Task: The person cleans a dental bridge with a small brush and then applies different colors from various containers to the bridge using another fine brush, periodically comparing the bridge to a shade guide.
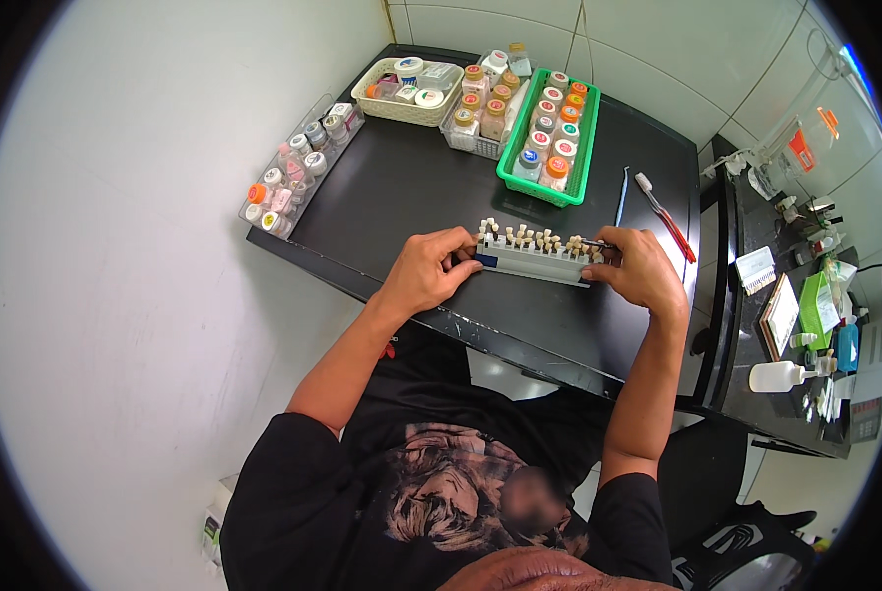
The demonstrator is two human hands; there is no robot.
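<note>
A tooth shade guide (532,264), a long pale holder with a row of tooth-coloured tabs on top, sits at the near part of the black table. Its left end is pinched between the thumb and curled fingers of my left hand (427,268). At the other end my right hand (646,271) grips the holder, thumb low on the front and fingers above. A small dark piece shows by the right fingertips; whether it is a loose tab I cannot tell. Beyond the right hand lie a thin blue-handled tool (621,200) and a red toothbrush (670,223).
Along the table's back stand a green basket (506,165) of capped bottles, a grey basket (476,145) and a cream basket (394,108) with jars. A clear tray (298,209) of small jars lines the left edge. Rightward, a dark counter (746,404) holds a white bottle (776,376).
</note>
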